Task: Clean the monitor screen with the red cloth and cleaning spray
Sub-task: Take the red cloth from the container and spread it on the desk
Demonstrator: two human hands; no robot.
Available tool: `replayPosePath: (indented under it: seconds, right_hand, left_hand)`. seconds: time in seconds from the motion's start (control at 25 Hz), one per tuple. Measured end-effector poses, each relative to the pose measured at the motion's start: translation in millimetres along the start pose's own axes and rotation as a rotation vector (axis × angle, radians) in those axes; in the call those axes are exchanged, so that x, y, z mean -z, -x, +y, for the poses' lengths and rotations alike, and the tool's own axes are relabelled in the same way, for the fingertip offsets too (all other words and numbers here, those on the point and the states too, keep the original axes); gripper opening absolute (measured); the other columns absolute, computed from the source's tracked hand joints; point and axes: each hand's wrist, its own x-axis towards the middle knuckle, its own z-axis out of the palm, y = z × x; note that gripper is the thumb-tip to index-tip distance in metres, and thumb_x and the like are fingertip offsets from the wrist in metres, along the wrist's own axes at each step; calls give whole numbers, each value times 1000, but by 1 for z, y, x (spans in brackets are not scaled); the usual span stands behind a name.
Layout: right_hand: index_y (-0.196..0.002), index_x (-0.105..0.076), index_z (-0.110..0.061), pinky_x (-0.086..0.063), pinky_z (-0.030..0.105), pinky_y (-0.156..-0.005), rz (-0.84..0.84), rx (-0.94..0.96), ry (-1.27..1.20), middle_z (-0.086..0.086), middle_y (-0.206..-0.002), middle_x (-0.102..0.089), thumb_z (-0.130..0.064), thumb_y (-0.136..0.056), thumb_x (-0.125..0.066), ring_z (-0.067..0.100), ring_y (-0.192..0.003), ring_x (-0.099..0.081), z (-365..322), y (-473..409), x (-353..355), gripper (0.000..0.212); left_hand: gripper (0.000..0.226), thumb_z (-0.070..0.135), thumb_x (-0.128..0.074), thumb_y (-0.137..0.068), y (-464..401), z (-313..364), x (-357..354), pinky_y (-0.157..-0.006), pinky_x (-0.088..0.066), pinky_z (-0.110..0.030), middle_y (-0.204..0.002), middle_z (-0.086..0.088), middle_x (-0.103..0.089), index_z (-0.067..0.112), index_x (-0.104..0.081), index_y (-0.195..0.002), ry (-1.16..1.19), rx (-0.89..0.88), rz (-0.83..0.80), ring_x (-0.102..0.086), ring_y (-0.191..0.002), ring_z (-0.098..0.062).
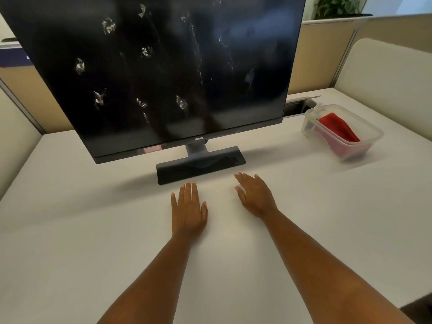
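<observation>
A black monitor stands on a white desk, its dark screen dotted with several white smudges and streaks. Its flat base sits just beyond my fingers. My left hand lies flat on the desk, palm down, fingers apart, holding nothing. My right hand rests beside it, also empty and spread. The red cloth lies folded in a clear plastic container at the far right. A clear spray bottle shows partly at the container's left end.
Beige partition walls enclose the desk at the back and sides. A cable slot opens in the desk behind the container. A potted plant stands beyond the partition at the top right.
</observation>
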Motion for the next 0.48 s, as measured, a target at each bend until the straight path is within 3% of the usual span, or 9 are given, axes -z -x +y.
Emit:
replayPosePath:
  seconds: [0.08, 0.2, 0.48]
  right_hand:
    - [-125, -53, -3, -29, 34, -110, 141, 11, -28, 17, -129, -56, -11, -93, -45, 28, -121, -53, 9, -2, 19, 34]
    - [-101, -68, 4, -52, 42, -87, 287, 63, 36, 22, -100, -70, 6, -81, -54, 37, -89, -67, 32, -9, 49, 24]
    - [-98, -69, 0, -52, 40, -79, 302, 57, 134, 18, -101, -70, 7, -81, -49, 35, -87, -66, 104, -25, 113, 27]
  left_hand:
    - [59, 40, -20, -95, -9, 16, 4, -113, 10, -40, -156, -6, 1, 16, 3, -144, 14, -28, 17, 4, -143, -23]
    - [59, 37, -23, -95, -24, 49, 6, -115, 6, -40, -156, -7, -1, 16, 2, -144, 43, -73, 59, 2, -144, -23]
    - [59, 29, -29, -96, -57, 127, -7, -116, 0, -40, -156, -9, -5, 13, 1, -144, 83, -116, 65, -3, -143, -24]
